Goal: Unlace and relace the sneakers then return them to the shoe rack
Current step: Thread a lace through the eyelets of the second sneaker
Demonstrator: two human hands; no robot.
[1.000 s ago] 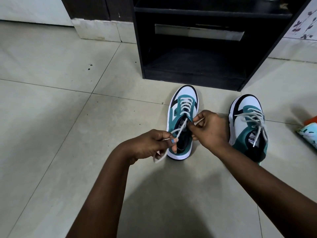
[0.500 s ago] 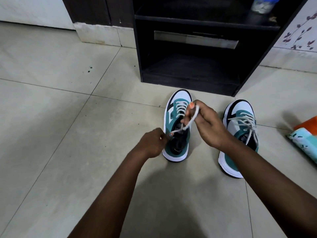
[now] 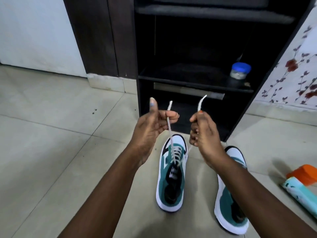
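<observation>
Two raised hands pull a white lace taut above a tiled floor, open tile stretching to the left. The left hand curls its fingers round one lace end, thumb up; the right hand pinches the other end. The near sneaker lies lengthwise, toe toward the dark shoe rack just beyond; the second sneaker sits parallel at right. A blue-lidded jar stands on a rack shelf.
</observation>
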